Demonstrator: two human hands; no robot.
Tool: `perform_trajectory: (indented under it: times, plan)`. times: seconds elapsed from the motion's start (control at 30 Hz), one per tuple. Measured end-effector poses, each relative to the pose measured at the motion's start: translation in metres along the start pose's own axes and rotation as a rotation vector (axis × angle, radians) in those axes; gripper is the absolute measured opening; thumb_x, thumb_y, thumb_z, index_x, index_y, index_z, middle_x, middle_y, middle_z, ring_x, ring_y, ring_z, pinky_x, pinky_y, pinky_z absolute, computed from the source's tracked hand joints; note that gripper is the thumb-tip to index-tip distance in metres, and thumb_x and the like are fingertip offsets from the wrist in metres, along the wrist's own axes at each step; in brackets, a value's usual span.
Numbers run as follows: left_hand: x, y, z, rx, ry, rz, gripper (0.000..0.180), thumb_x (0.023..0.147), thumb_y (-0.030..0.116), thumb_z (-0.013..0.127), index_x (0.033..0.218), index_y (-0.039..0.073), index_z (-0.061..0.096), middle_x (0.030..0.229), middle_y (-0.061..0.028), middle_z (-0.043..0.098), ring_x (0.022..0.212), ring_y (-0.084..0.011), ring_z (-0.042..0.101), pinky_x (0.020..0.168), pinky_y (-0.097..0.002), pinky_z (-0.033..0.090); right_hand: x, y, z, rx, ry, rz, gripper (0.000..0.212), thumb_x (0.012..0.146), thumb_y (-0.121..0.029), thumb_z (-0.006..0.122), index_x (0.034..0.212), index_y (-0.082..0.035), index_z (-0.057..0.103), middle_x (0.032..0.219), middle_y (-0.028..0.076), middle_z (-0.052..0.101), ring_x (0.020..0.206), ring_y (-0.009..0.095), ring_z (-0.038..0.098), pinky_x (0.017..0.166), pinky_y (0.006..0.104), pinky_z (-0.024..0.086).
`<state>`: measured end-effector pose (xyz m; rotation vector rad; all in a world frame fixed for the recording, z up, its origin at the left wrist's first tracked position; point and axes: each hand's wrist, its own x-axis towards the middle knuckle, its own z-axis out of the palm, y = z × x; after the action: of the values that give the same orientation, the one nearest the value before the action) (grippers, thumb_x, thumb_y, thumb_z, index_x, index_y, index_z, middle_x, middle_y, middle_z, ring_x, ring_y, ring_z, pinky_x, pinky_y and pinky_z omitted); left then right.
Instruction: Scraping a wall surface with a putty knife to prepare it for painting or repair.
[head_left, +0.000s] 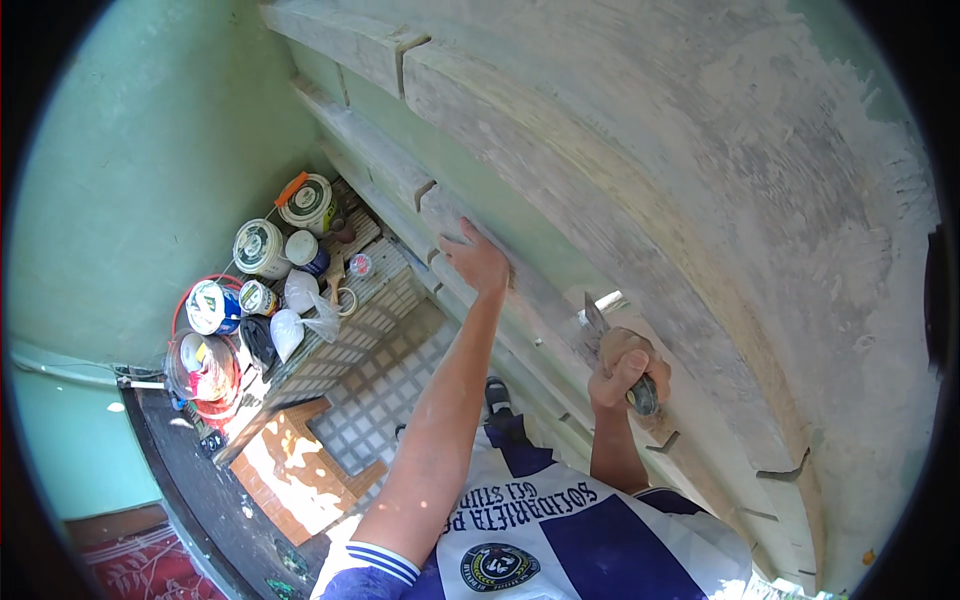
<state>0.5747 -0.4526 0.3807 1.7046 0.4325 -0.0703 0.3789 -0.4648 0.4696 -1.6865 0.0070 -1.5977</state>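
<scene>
My right hand is closed around the dark handle of a putty knife. The knife's metal blade points up and left, close to a grey-white plastered ledge on the wall. A pale patch shows beside the blade, and I cannot make out what it is. Farther up the same ledge, my left hand rests against its face with thumb and forefinger apart. The other fingers of that hand are partly hidden. Above both hands runs a broader curved moulding, its surface streaked with whitish filler.
Down at the left, a slatted platform carries lidded buckets, plastic bags and a tape roll. A clear tub stands near its end. Below are an orange-tiled step and a tiled floor. A green wall rises behind.
</scene>
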Motion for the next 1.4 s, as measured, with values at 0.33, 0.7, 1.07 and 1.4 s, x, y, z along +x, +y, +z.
perform_trajectory:
  times: [0.33,0.7,1.07,1.4]
  plan:
    - [0.002,0.001,-0.003,-0.031,-0.003,-0.023,0.075,0.096,0.053,0.038,0.143,-0.003,0.023,0.135,-0.0303,0.038,0.117,-0.0453,0.048,0.095,-0.0496,0.041,0.01,-0.002,0.008,-0.081,-0.04,-0.097,0.028,0.092,-0.012,0.052,0.07,-0.006,0.036,0.047,0.004,0.043,0.039,0.014,0.039,0.041,0.0276,0.033]
    - [0.002,0.001,0.0,-0.026,0.014,-0.008,0.075,0.095,0.053,0.039,0.142,-0.003,0.025,0.133,-0.0303,0.04,0.115,-0.0453,0.049,0.094,-0.0498,0.041,0.005,-0.004,-0.001,-0.037,-0.015,-0.035,0.033,0.092,-0.01,0.052,0.066,-0.006,0.032,0.046,0.006,0.045,0.039,0.015,0.042,0.04,0.0276,0.035]
    - [0.005,-0.003,0.002,-0.012,0.018,-0.023,0.075,0.095,0.052,0.04,0.143,-0.003,0.025,0.134,-0.0308,0.04,0.117,-0.0452,0.048,0.096,-0.0493,0.04,0.015,-0.009,-0.001,-0.331,-0.188,0.001,0.034,0.093,-0.01,0.051,0.065,-0.005,0.032,0.047,0.005,0.042,0.04,0.014,0.04,0.039,0.0287,0.031]
    - [0.005,-0.007,0.0,-0.027,0.004,0.015,0.074,0.096,0.053,0.039,0.141,-0.005,0.026,0.134,-0.0319,0.039,0.117,-0.0462,0.047,0.096,-0.0496,0.04,0.009,-0.002,-0.002,-0.054,-0.104,-0.164,0.016,0.094,-0.008,0.047,0.084,-0.004,0.036,0.048,0.004,0.041,0.038,0.012,0.038,0.039,0.0277,0.032]
